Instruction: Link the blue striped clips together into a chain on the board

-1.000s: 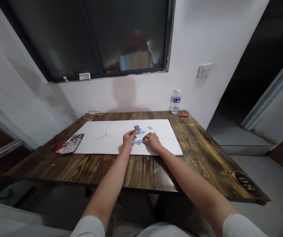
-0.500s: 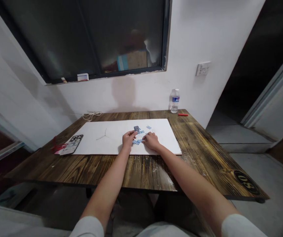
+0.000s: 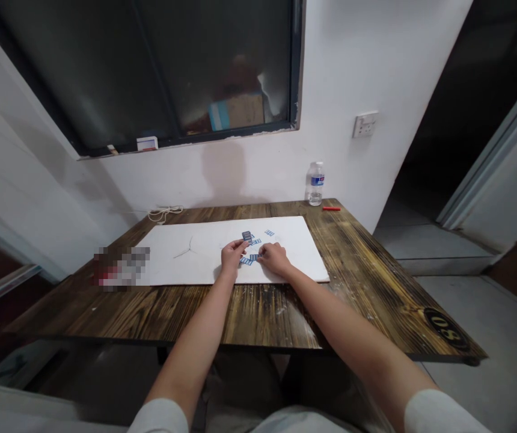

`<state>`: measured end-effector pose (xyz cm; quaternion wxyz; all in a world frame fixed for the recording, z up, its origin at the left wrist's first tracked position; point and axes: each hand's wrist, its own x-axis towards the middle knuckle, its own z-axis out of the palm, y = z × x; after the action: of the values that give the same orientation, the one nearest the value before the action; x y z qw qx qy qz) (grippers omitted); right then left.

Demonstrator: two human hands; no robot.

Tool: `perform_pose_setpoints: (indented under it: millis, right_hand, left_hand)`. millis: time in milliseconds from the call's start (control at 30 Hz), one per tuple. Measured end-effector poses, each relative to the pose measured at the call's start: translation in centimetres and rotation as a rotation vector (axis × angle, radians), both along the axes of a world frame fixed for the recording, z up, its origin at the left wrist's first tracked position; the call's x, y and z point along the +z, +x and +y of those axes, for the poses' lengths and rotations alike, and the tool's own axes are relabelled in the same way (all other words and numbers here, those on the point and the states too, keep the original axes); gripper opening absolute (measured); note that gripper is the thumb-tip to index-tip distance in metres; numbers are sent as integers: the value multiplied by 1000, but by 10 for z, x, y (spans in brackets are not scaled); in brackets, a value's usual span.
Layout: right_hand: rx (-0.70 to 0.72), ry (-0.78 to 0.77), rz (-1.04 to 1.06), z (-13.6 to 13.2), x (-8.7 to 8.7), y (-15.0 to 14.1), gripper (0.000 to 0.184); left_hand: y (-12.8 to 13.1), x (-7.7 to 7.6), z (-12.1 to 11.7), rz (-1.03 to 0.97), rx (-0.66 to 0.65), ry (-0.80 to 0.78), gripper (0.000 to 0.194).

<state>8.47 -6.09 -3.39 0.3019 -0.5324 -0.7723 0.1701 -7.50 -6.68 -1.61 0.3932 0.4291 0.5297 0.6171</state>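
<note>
My left hand pinches a dark blue slotted piece between thumb and fingers, holding it above a white board. The piece looks thicker than the others, perhaps a small stack. My right hand is closed at the edge of a small blue ladder-like piece, low over the board. Beneath and between the hands lie several similar flat blue pieces, some overlapping. One more blue piece sits apart, farther back. My fingers partly cover the pieces.
A thin line figure marks the board's left half. A blurred patch hides things at its left end. Behind are a white cable, a water bottle and a red pen-like stick, near the wall.
The whole view has shifted slightly. Both hands keep nearly the same place and grip; the right fingers have moved a little off the piece, so more of it shows.
</note>
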Motion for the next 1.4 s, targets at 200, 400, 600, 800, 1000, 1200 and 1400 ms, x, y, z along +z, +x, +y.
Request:
perform_pose_setpoints:
  millis: [200,400,600,800,1000,1200,1400]
  right_hand:
    - [79,-16,291,2,-4,3,5]
    - [53,-81,582,8,-7,5,15]
    - [-36,-96,731,8,-4,7,24]
    - [49,-125,1073,6,1,7,31]
    - [122,-150,1130,1,4,6,31]
    - [115,-163,1106,2,-1,3,29]
    - [117,-184,1081,4,-3,2,32]
  left_hand:
    - [2,2,-1,-11,6,11,45]
    - [1,2,-2,-6,6,10,44]
    - [1,-1,0,3,7,17,42]
    - [2,1,-1,-2,4,6,43]
    - [4,2,-3,9,-43,11,41]
    - [9,2,-6,71,-123,6,40]
    - [11,3,-9,97,-183,11,41]
